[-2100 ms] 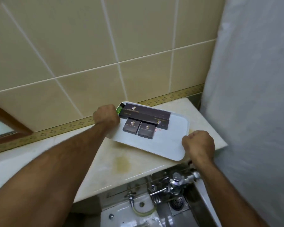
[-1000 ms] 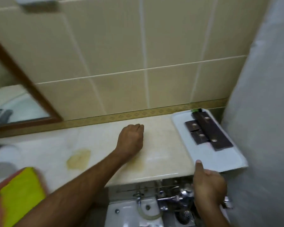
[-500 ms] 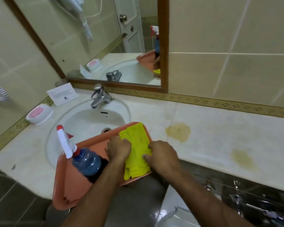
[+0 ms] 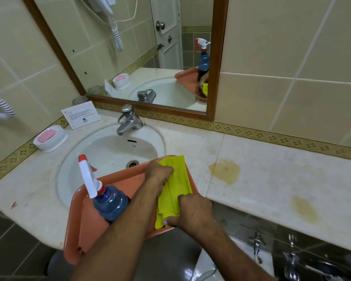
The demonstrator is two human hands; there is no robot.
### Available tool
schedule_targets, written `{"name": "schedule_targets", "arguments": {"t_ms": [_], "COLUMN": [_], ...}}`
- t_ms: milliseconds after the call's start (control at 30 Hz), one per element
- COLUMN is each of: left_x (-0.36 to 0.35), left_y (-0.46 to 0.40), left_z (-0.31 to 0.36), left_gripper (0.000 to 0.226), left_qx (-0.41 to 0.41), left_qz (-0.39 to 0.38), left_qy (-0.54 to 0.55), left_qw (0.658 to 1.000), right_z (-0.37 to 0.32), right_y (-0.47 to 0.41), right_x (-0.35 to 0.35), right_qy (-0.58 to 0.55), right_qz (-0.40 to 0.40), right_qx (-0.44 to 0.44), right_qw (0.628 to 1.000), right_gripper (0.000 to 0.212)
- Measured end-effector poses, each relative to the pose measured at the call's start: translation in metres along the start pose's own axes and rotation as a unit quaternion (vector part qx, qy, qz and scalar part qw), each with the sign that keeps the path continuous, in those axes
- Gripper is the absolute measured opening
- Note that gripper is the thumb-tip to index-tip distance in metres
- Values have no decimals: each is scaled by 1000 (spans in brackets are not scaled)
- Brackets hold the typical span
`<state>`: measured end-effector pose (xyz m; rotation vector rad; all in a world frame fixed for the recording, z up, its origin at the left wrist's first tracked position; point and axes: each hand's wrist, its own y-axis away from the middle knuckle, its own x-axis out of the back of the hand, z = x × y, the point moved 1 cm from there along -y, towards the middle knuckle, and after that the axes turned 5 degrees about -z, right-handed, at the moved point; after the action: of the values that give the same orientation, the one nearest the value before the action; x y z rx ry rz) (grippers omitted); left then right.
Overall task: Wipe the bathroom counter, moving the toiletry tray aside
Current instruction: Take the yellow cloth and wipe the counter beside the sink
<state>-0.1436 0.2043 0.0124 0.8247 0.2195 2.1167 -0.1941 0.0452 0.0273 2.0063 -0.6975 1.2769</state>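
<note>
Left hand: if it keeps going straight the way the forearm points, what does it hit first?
The left hand already rests on the yellow cloth. Straight on, up and right, it would probably cross the orange tray rim onto bare counter; depth unclear.

A hotel-style bathroom: round white basin with chrome tap, wood-framed mirror, beige wall tiles, pink soap dish at nine o'clock.

A bright yellow cloth lies in a salmon-orange tray. The spray bottle is translucent blue, with a white trigger head and red tip. The desk is cream marble blotched with two ochre stains. A pink soap sits in a white dish. Beige wall tiles carry a gold diamond-patterned border; the mirror frame is brown wood.
</note>
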Motion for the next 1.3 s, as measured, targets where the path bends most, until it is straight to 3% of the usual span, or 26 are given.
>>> {"name": "schedule_targets", "arguments": {"t_ms": [67,167,300,433,500,567,633,667,767,833,900,933,1000,1033,1067,1133,1200,1233,1300], "left_x": [2,5,14,15,7,-5,-17,-24,-43,-61,-76,-83,-90,-91,-89,-85,-77,-73,-70], "left_y": [5,8,27,70,90,105,111,110,93,72,51,40,21,12,5,-5,-4,2,13], "left_z": [1,6,21,67,98,128,154,165,184,181,162,150,123,108,95,74,54,44,28], "left_gripper": [39,70,54,46,44,44,43,42,40,40,41,42,46,49,51,57,64,67,72], "left_qx": [0,32,-29,-137,-179,-190,-172,-160,-126,-137,-182,-209,-256,-276,-292,-320,-328,-327,-320], "left_qz": [12,4,-3,-1,-20,-52,-92,-111,-146,-148,-143,-145,-143,-132,-114,-78,-45,-28,-7], "left_qy": [-2,50,93,64,72,121,185,217,275,242,120,17,-214,-296,-350,-413,-438,-441,-439], "left_qw": [1000,998,995,989,981,973,963,957,942,949,965,967,932,905,883,849,836,835,839], "right_z": [0,1,3,8,12,20,32,40,74,98,106,107,107,108,109,112,119,122,123], "right_y": [3,10,16,25,32,38,40,40,34,30,28,25,19,18,17,12,-6,-16,-40], "right_x": [1,3,4,3,8,20,37,46,64,68,68,66,59,52,47,46,48,48,37], "right_qy": [2,-1,-58,-172,-167,-118,-77,-42,80,97,108,106,78,63,45,-35,-83,-77,-32], "right_qz": [5,7,39,85,155,267,368,415,525,504,425,349,114,22,-19,61,211,236,154], "right_qx": [12,28,7,-42,-31,-11,-14,-24,-32,-1,10,4,-9,-8,-8,-17,-18,-20,-30], "right_qw": [1000,1000,998,981,973,956,926,909,847,858,899,931,990,998,999,997,974,969,987], "right_gripper": [62,63,71,136,153,157,141,123,48,40,39,35,28,26,28,34,36,41,52]}}
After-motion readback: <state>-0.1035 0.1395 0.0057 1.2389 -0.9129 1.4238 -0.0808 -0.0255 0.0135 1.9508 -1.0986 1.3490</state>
